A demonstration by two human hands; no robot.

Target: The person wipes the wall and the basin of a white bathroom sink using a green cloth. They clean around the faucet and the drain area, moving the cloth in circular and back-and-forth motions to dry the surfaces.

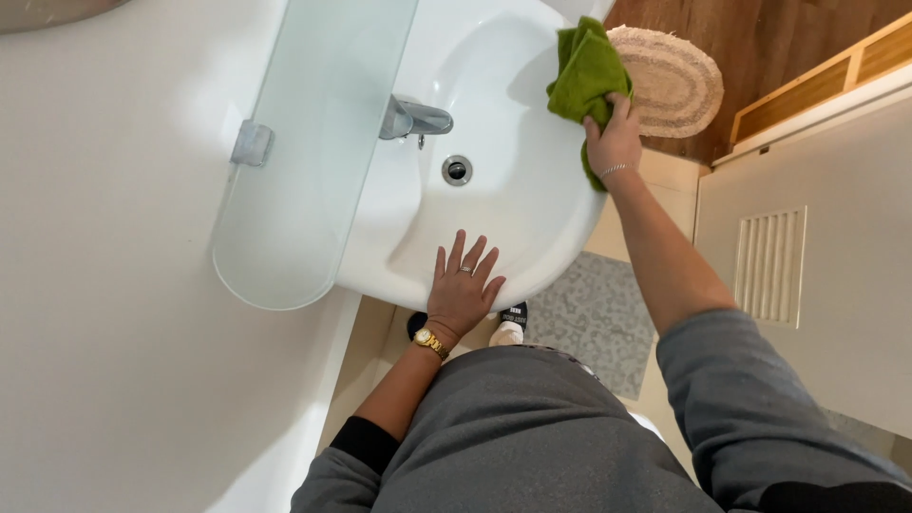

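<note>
A white wash basin (494,57) is seen from above, with a chrome tap (415,118) and a round drain (457,170). My left hand (463,288) lies flat, fingers spread, on the basin's near rim; it wears a ring and a gold wristwatch. My right hand (614,139) grips a folded green cloth (583,74) and presses it on the basin's right rim. A thin bracelet is on that wrist.
A frosted glass shelf (304,161) on a metal bracket juts from the white wall (114,285) left of the basin. A round woven mat (676,84) lies on the wooden floor beyond. A white door with a vent grille (769,266) stands at right. A speckled floor mat (594,318) lies below.
</note>
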